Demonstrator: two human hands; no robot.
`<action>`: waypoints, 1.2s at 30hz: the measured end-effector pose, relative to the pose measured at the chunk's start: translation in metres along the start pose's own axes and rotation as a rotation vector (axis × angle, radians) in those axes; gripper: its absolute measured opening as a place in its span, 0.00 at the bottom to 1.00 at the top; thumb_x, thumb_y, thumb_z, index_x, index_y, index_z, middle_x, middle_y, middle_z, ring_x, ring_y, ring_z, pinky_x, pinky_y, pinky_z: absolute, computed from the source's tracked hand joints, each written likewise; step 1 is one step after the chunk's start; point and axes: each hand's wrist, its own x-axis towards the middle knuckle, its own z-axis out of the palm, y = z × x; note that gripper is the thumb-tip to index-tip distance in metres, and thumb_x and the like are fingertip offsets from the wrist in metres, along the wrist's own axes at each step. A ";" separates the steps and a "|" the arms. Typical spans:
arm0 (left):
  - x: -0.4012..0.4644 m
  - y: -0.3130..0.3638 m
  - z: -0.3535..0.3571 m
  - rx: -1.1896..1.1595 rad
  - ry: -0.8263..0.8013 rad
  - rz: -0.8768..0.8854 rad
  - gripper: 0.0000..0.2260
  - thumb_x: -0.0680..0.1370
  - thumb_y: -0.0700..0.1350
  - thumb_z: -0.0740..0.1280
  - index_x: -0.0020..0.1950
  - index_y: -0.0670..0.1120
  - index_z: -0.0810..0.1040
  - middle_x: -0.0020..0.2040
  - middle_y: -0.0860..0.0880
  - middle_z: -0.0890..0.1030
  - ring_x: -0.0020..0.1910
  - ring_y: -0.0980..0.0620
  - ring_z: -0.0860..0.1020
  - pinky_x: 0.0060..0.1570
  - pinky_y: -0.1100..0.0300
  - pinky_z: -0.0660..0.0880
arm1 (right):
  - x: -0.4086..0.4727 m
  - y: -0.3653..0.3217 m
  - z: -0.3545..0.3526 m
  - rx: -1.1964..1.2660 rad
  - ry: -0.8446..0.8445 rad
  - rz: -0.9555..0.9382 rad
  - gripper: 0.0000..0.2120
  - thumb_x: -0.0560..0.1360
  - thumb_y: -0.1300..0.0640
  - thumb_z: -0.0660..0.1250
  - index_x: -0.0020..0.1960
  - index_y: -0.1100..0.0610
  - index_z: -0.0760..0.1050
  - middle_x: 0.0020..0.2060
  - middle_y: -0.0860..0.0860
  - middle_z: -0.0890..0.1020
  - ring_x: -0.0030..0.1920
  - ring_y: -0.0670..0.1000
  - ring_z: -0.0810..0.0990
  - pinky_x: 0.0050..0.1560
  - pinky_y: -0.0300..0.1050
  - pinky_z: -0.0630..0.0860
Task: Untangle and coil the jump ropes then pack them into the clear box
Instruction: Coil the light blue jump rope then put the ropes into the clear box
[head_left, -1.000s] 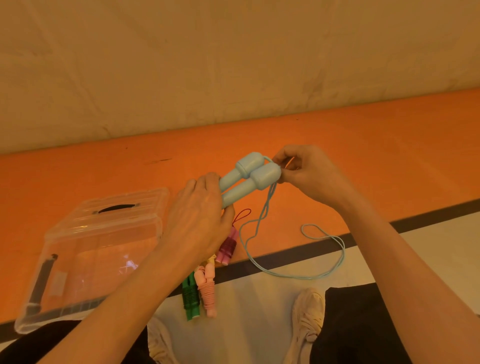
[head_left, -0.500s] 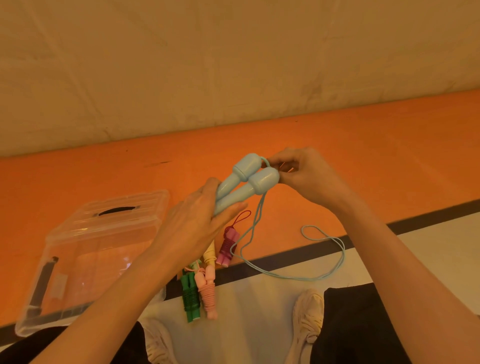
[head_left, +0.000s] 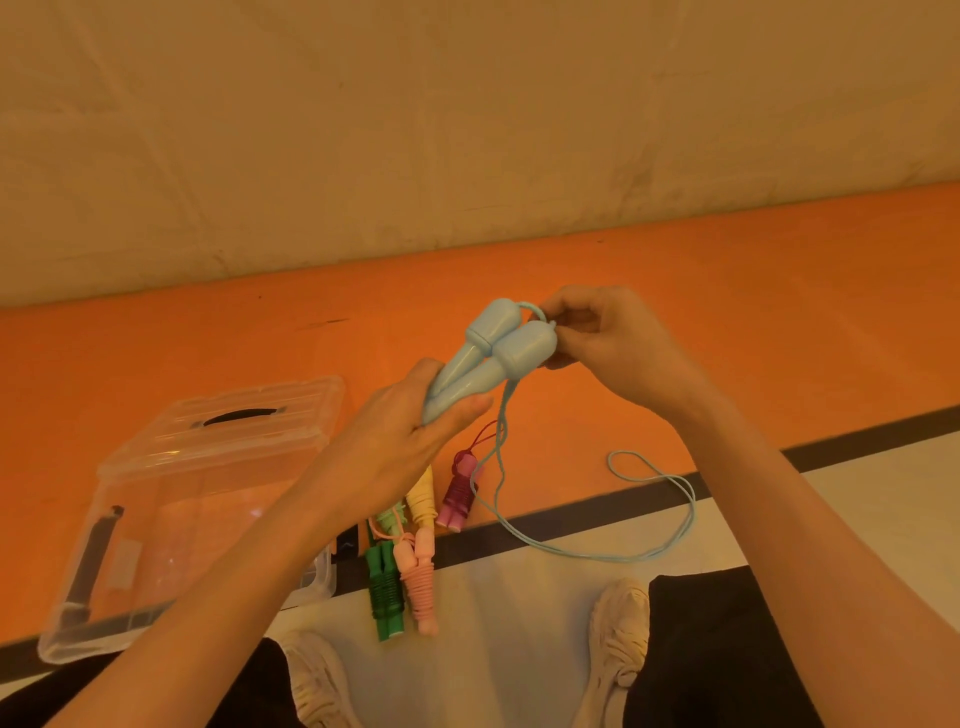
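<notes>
The left hand (head_left: 400, 441) is gripping both blue handles (head_left: 488, 358) while the right hand (head_left: 613, 343) is pinching the cord (head_left: 649, 553), which should be wound tightly around them.

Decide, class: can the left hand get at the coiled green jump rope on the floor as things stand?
Probably not yet: the left hand grips the pale blue plastic handles. The coiled green jump rope itself lies uncovered beside the coiled pink rope.

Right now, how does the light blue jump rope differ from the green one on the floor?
The light blue jump rope is up in both hands; the green jump rope lies on the floor. The blue cord trails loose in loops; the green cord is wound tightly round its handles. The blue handles are smooth and bulbous; the green ones look straighter. On both, the two handles sit side by side.
</notes>
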 end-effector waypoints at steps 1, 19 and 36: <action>0.000 -0.001 -0.001 -0.035 -0.014 0.000 0.15 0.76 0.61 0.60 0.49 0.50 0.72 0.34 0.47 0.73 0.27 0.54 0.67 0.26 0.60 0.65 | -0.001 -0.003 0.000 0.063 -0.028 0.011 0.09 0.78 0.68 0.63 0.46 0.56 0.79 0.40 0.58 0.83 0.37 0.48 0.82 0.41 0.43 0.81; 0.000 0.001 -0.005 -0.201 -0.204 -0.057 0.18 0.73 0.65 0.59 0.46 0.50 0.71 0.35 0.52 0.70 0.27 0.60 0.66 0.30 0.63 0.66 | -0.005 -0.006 0.006 -0.158 0.149 -0.113 0.14 0.74 0.70 0.64 0.47 0.53 0.81 0.37 0.56 0.84 0.37 0.51 0.82 0.41 0.47 0.80; 0.001 0.005 0.003 0.220 0.074 -0.057 0.23 0.72 0.69 0.55 0.49 0.50 0.66 0.33 0.51 0.74 0.30 0.54 0.73 0.29 0.56 0.68 | -0.006 -0.016 0.034 0.871 -0.071 0.368 0.29 0.72 0.46 0.66 0.64 0.67 0.72 0.59 0.65 0.79 0.58 0.59 0.81 0.57 0.52 0.79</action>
